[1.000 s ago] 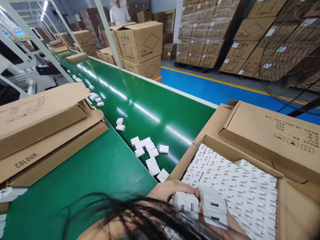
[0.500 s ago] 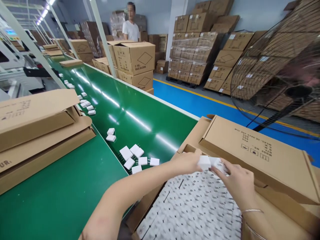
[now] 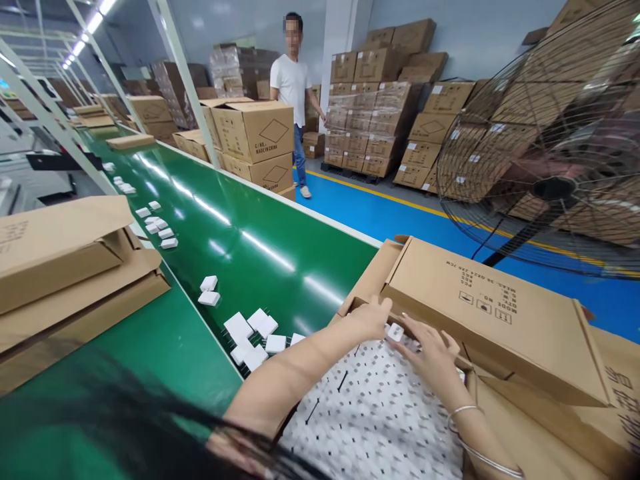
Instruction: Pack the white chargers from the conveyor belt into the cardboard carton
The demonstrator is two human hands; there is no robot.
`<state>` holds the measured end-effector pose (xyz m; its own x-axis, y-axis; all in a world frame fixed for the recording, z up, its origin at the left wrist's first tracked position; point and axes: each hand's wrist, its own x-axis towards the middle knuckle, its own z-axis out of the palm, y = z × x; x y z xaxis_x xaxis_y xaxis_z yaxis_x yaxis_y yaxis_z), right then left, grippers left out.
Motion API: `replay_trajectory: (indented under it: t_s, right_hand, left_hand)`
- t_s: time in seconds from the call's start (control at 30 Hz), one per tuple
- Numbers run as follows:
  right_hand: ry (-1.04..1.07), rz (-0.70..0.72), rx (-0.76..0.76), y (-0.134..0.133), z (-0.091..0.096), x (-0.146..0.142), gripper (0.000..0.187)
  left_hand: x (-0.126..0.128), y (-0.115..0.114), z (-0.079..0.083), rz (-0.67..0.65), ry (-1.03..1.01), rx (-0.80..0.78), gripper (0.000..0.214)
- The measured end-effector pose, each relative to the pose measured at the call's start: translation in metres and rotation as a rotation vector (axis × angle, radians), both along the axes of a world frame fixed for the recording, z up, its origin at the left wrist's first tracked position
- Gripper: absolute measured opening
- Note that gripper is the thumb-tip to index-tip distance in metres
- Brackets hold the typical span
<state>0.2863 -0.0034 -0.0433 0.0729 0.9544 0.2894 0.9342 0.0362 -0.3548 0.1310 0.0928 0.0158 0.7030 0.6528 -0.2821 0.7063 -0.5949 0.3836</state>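
Note:
An open carton is packed with tight rows of white plug adapters. At its far end my left hand is closed, its fingertips curled down and partly hidden, against white adapters. My right hand faces it from the right, thumb and fingers round a small white plug adapter at the top of the rows. Both hands nearly meet there. Loose white adapters with metal pins lie in a cluster on the green conveyor belt, left of the carton.
A closed carton lies just beyond the open one. Flattened cartons are stacked at left. A large caged fan stands at right. Behind the belt are stacked boxes and a person in a white shirt. Dark hair blurs the lower left.
Both hands have lowered the white adapters into the far end of the carton. My view has shifted slightly. The person in the background has stepped out from behind the boxes.

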Motion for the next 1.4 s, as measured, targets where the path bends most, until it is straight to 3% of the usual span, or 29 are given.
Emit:
replay_trajectory:
  t_s: [0.13, 0.23, 0.37, 0.43, 0.57, 0.73, 0.83, 0.97, 1.17, 1.3, 1.4]
  right_hand:
    - [0.065, 0.002, 0.001, 0.002, 0.008, -0.001, 0.051]
    - [0.083, 0.025, 0.004, 0.000, 0.021, -0.013, 0.043]
    - [0.019, 0.123, -0.058, 0.000, 0.040, -0.057, 0.035]
    - [-0.045, 0.214, -0.134, 0.006, 0.047, -0.091, 0.029]
    - [-0.182, 0.304, -0.314, 0.031, 0.047, -0.166, 0.015]
    - [-0.266, 0.243, -0.540, 0.060, 0.031, -0.221, 0.021]
    - [-0.267, 0.245, -0.609, 0.067, 0.027, -0.227, 0.026]
    - [-0.240, 0.268, -0.651, 0.068, 0.032, -0.222, 0.030]
    - [-0.144, 0.224, -0.677, 0.064, 0.030, -0.228, 0.028]
    - [0.006, 0.207, -0.614, 0.063, 0.031, -0.222, 0.025]
    - [0.178, 0.232, -0.528, 0.062, 0.040, -0.200, 0.020]
  left_hand:
    - [-0.006, 0.002, 0.000, 0.000, -0.013, -0.010, 0.034]
    - [-0.024, 0.010, 0.012, 0.000, -0.033, 0.004, 0.026]
    - [-0.086, 0.024, 0.031, 0.053, 0.005, 0.051, 0.029]
    - [-0.124, 0.019, 0.033, 0.098, 0.081, 0.079, 0.027]
    - [-0.172, -0.022, 0.013, 0.136, 0.213, 0.121, 0.024]
    - [-0.178, -0.065, -0.025, 0.149, 0.241, 0.158, 0.026]
    - [-0.185, -0.068, -0.030, 0.185, 0.220, 0.186, 0.026]
    - [-0.215, -0.071, -0.016, 0.246, 0.154, 0.173, 0.028]
    - [-0.253, -0.095, 0.010, 0.498, -0.438, -0.013, 0.029]
    - [-0.245, -0.112, 0.017, 0.435, -0.696, -0.122, 0.036]
    - [-0.233, -0.121, 0.023, 0.330, -0.803, -0.167, 0.037]
